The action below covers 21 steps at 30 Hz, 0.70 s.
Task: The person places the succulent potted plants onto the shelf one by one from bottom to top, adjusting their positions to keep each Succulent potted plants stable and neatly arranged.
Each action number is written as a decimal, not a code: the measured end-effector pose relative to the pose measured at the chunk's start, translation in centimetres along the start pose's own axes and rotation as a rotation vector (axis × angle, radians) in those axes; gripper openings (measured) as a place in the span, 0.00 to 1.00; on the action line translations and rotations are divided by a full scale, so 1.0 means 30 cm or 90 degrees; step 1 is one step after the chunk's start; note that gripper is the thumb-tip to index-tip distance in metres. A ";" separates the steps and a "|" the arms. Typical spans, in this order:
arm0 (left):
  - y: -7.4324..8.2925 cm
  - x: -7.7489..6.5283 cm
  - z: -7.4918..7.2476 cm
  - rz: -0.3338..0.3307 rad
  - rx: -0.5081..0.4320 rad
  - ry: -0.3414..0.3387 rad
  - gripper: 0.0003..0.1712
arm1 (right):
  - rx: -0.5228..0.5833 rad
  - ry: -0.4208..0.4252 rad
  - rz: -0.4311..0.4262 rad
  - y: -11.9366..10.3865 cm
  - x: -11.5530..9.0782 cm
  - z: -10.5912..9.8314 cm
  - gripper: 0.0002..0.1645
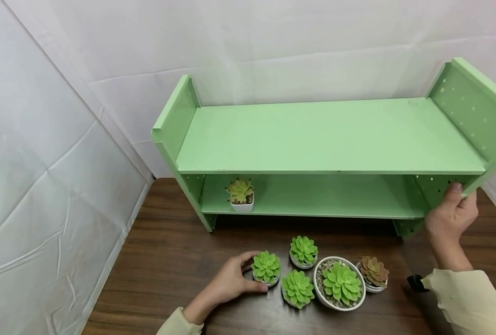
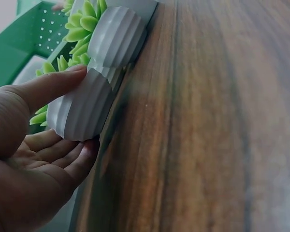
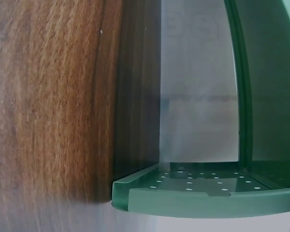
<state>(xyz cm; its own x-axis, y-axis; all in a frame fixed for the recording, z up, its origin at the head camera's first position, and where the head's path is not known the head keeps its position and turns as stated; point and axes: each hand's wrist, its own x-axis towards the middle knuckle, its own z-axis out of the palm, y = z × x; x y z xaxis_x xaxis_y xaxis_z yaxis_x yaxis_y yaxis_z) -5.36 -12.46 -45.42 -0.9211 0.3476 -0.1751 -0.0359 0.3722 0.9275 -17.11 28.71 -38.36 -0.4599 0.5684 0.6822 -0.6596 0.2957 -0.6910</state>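
Observation:
My left hand point(image 1: 230, 280) holds a small potted succulent point(image 1: 266, 267) with bright green leaves, its thumb and fingers round the pot. In the left wrist view the thumb lies along the ribbed white pot point(image 2: 82, 107), with the fingertips at its other side. At the right, my right hand point(image 1: 452, 217) grips the front edge of the green shelf's side panel point(image 1: 478, 182), thumb on the inner side. Only a sliver of that hand enters the right wrist view, beside the panel with holes point(image 3: 203, 182). A yellowish succulent in a square white pot point(image 1: 243, 204) stands on the lower shelf.
Beside the left hand stand two more small green succulents point(image 1: 304, 250) point(image 1: 298, 288), a larger one in a round white pot point(image 1: 361, 298) with pebbles, and a reddish one point(image 1: 373, 271). All rest on the dark wooden table point(image 1: 147, 274). White sheeting point(image 1: 273, 51) hangs behind.

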 end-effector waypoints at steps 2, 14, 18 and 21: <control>0.007 0.000 -0.003 0.001 -0.006 0.005 0.43 | -0.005 0.009 -0.005 0.013 0.001 0.001 0.15; 0.055 -0.013 -0.022 0.031 -0.038 0.045 0.42 | -0.035 0.047 -0.017 0.037 -0.008 -0.004 0.14; 0.076 -0.014 -0.037 0.056 -0.053 0.064 0.41 | -0.032 0.048 -0.019 0.020 -0.010 0.001 0.14; 0.116 -0.022 -0.046 0.084 -0.075 0.076 0.39 | -0.031 0.046 -0.020 0.033 -0.006 -0.002 0.14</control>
<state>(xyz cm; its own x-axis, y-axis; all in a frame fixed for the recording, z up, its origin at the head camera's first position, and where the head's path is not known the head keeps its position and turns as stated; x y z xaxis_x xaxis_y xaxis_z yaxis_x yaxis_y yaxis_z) -5.40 -12.59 -41.63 -0.9600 0.2797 -0.0157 0.0496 0.2248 0.9731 -17.63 28.93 -39.18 -0.3942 0.6120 0.6856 -0.6419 0.3505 -0.6820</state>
